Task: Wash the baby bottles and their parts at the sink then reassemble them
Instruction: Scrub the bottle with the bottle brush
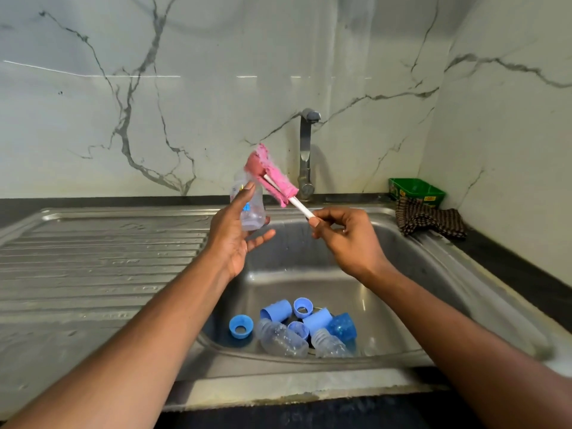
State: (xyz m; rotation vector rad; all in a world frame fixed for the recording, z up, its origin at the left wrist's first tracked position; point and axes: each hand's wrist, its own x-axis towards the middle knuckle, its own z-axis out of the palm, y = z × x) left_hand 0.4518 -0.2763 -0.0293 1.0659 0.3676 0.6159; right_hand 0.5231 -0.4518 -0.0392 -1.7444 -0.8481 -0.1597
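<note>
One clear bottle [249,203] up at frame center, held by the left hand [233,233] with thumb and fingers wrapped round its lower body, mouth tilted toward the tap [306,153]. Pink sponge brush [272,178] just beside the bottle's mouth, white handle pinched at its end by the right hand [343,233]. Probably light, thin plastic, wet and slippery, so best gripped round the middle, not squeezed hard. Soft sponge head, stiff handle; a hold nearer the head would likely give more control. Two more bottles [281,339] plus blue rings [240,326] and caps [317,318] lying low in the sink [402,274], lower center. Green box [416,188] and striped cloth [430,219] at right.
</note>
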